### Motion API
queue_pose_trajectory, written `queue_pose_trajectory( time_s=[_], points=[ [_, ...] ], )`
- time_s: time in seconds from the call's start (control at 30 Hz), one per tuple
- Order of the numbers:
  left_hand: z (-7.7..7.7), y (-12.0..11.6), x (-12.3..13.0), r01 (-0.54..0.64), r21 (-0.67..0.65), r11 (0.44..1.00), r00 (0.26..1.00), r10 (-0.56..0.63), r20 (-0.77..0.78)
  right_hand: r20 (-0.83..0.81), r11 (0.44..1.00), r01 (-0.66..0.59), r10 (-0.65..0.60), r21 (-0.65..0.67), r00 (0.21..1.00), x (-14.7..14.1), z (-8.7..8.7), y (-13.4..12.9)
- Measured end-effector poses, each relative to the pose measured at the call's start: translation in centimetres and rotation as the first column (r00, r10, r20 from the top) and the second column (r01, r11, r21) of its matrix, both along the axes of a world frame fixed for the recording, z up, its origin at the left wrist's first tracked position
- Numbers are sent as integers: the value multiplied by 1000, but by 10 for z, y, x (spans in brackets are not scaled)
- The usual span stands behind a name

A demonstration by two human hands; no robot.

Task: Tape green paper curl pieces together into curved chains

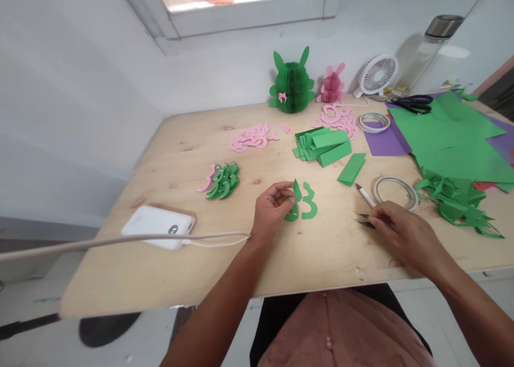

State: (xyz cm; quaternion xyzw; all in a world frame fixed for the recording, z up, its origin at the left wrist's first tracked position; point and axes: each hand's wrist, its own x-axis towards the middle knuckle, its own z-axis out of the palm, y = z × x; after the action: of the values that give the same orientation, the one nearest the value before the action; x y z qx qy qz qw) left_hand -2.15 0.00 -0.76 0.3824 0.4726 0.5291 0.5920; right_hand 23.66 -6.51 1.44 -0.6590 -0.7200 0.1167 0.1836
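My left hand [273, 206] is closed around the edge of a green cut paper piece [296, 190], its fingertips pinching it near the middle of the table. Just to the right lies another green wavy cut-out [309, 202], flat on the wood. My right hand [395, 229] is closed on small dark-bladed scissors [366, 221], whose two points stick out to the left, slightly apart; the handles are hidden in the fingers. A white pen [365, 195] lies just above that hand, beside a roll of tape [395, 193].
Folded green strips [325, 144] and pink cut-outs [255, 136] lie farther back. Green scraps [461, 203] and paper sheets [445, 136] are at the right. A white power bank [158, 226] with a cable sits left. Paper figures [293, 85], a fan [378, 75] and a bottle [421, 53] stand behind.
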Motion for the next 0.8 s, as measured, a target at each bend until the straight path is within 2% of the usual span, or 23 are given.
queue_pose_trajectory(
  time_s=[0.1,0.33,0.6,0.7,0.8],
  points=[
    [0,0,0,0,2,1000,1000,0,-2,-35,1000,-9,9,-9,999,1,0,0],
    [1,0,0,2,2,1000,1000,-2,-2,-202,989,0,-29,-145,979,8,0,0],
    [1,-1,0,-3,0,1000,1000,3,4,-340,993,-3,-37,-117,940,8,8,4],
    [2,-1,0,-3,-5,1000,1000,3,1,-367,991,27,-73,-130,927,10,8,4],
    [2,-1,1,-6,0,1000,1000,6,-2,-401,986,132,-164,-106,901,14,4,3]
  ],
)
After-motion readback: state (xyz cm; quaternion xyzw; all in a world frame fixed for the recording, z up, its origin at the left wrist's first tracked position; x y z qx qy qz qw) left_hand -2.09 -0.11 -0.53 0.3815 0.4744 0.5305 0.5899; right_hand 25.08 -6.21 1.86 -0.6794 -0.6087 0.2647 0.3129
